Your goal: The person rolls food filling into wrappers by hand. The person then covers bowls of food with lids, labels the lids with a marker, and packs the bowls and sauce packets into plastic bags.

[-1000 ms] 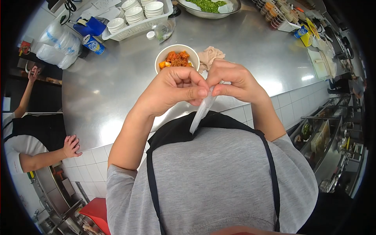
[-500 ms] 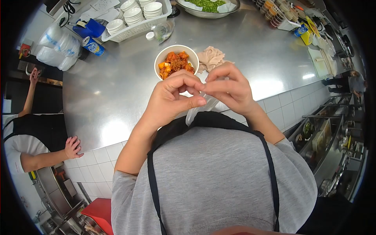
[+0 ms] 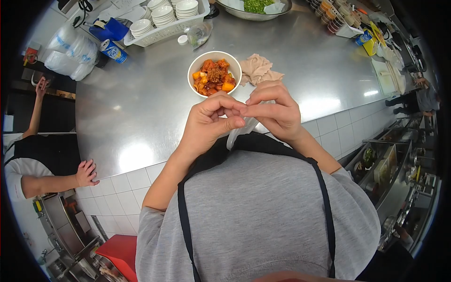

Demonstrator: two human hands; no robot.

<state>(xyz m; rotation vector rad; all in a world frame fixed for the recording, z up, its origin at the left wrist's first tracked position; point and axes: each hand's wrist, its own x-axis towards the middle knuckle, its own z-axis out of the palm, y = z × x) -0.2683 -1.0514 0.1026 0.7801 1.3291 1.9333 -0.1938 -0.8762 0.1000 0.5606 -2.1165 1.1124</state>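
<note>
Close in front of my chest, my left hand [image 3: 206, 121] and my right hand [image 3: 278, 113] meet with their fingertips pinched together. A strip of thin, see-through plastic film [image 3: 238, 133] hangs down from between them; whether it is a bag or a glove I cannot tell. Just beyond my fingers stands a white round bowl [image 3: 190, 70] on the steel table. It holds red-sauced chunks [image 3: 214, 76] topped with something minced and brown. Right of the bowl, a crumpled beige cloth [image 3: 260, 70] lies nearly against it.
A steel basin [image 3: 282, 14] with chopped greens and a white basket [image 3: 176, 29] of stacked small dishes stand at the back of the steel table [image 3: 141, 103]. A blue can [image 3: 112, 51] is at left. A co-worker's hand [image 3: 86, 173] rests at the left edge.
My fingers stay pinched together with the film hanging from them. The bowl and table appear slightly shifted right and down as the view tilts, showing more of the food.
</note>
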